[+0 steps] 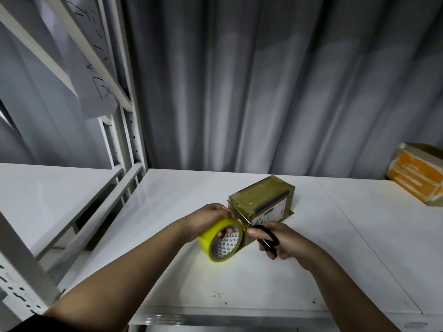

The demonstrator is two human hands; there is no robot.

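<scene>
Glossy yellow plastic tape (212,232) with printed paper core, brown cardboard box (261,195) under shiny film, scissors (270,236) with black plastic handles and metal blades, smooth white painted-metal shelf (191,271), matt grey ribbed metal wall (263,80).

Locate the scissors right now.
Head view, just right of centre: the scissors are gripped by the right hand. Their blades point up-left between the yellow tape roll, held by the left hand, and the taped box on the white shelf.

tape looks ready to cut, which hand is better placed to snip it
Right: the right hand grips the scissors, blades at the box; the left hand holds the tape roll.
</scene>
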